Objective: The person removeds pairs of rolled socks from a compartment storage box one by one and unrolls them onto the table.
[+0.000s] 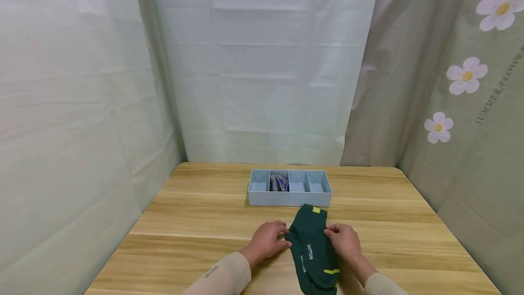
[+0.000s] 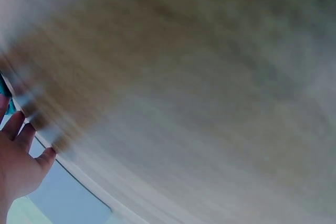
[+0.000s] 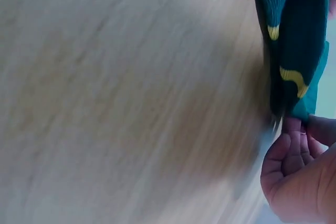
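Note:
A pair of dark green socks (image 1: 313, 245) lies one partly over the other, with "COTTON" lettering and yellow marks. My right hand (image 1: 345, 241) pinches their right edge between thumb and fingers. The right wrist view shows this right hand (image 3: 302, 174) at the hem of the green socks (image 3: 299, 40), which hang close above the table. On the opposite side my left hand (image 1: 268, 240) has its fingertips at the socks' left edge. Seen from the left wrist, the left hand (image 2: 23, 163) has its thumb apart from its fingers, and only a sliver of green shows.
Behind the socks stands a pale blue divided box (image 1: 289, 199). Its second compartment from the left holds a grey and blue folded cloth item (image 1: 279, 183). The wooden table (image 1: 196, 222) reaches back to hanging curtains (image 1: 266, 81), with more curtains on both sides.

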